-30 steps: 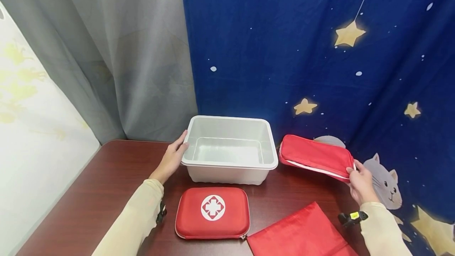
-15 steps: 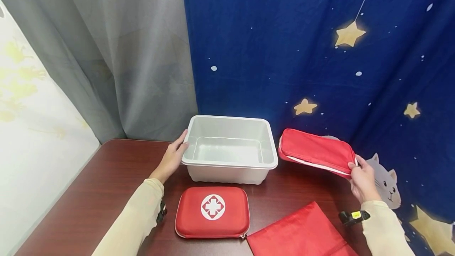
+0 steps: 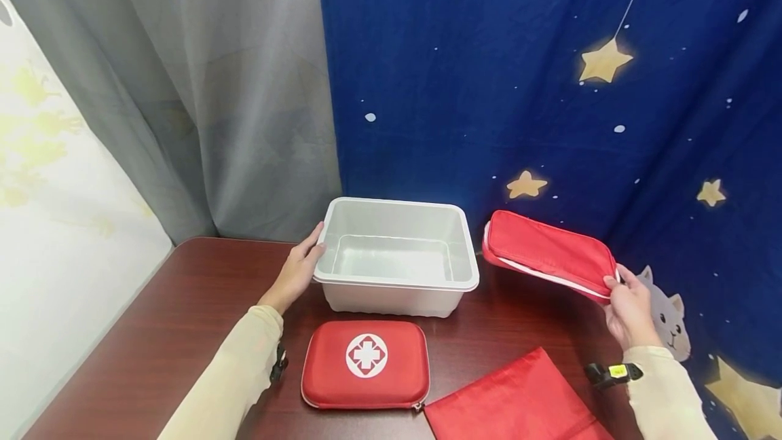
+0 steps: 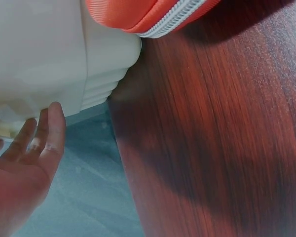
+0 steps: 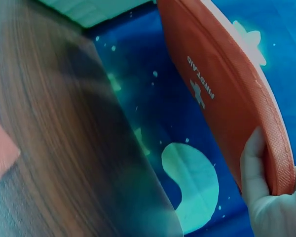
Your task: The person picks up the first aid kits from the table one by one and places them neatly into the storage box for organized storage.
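My right hand point(image 3: 630, 307) pinches the right end of a red zippered first aid pouch point(image 3: 550, 250), held tilted above the table. In the right wrist view, the pouch's underside point(image 5: 212, 94) carries the words FIRST AID and a pale cross. My left hand point(image 3: 296, 270) rests against the left side of a light grey plastic bin point(image 3: 397, 296), touching its rim. Its fingers point(image 4: 54, 128) look fairly straight in the left wrist view. Nothing lies inside the bin.
A red hard case point(image 3: 391, 386) with a white cross lies before the bin. Right of it lies a flat red fabric bag point(image 3: 519, 402). All stand on a dark wooden table point(image 3: 183, 318). Behind hang a grey curtain point(image 3: 263, 121) and a blue star-printed curtain point(image 3: 427, 87).
My right hand has lifted the pouch a little higher and shifted it slightly right. The left hand and the bin stay in place.
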{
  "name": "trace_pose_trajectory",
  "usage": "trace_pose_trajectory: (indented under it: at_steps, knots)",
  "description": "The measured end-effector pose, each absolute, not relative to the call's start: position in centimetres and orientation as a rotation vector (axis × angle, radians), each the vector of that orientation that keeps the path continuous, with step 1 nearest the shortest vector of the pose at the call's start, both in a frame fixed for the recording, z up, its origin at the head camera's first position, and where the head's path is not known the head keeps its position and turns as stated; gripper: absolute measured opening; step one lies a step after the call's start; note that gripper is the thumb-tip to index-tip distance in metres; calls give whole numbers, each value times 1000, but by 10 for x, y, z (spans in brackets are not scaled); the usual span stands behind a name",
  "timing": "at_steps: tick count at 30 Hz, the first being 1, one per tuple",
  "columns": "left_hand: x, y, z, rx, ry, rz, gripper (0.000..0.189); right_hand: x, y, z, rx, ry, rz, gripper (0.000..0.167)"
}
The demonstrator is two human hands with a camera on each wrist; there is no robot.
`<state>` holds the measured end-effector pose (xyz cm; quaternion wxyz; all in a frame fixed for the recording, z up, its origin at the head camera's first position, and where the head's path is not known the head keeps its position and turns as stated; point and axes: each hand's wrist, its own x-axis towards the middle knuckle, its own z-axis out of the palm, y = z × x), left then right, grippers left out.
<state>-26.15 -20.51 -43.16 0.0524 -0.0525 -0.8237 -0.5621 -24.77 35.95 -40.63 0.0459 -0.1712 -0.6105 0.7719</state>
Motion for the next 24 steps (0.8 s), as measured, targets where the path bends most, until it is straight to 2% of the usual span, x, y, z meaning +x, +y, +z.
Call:
trace_pose_trajectory:
  at_steps: [7, 24]
  knots:
    - [-261, -205, -430, -152, -2501, -1733, 54, -247, 353, -398, -445, -1778, 2414, 66]
    - [-260, -205, -429, -149, -2509, -1725, 54, -247, 345, -388, -451, -1717, 2429, 65]
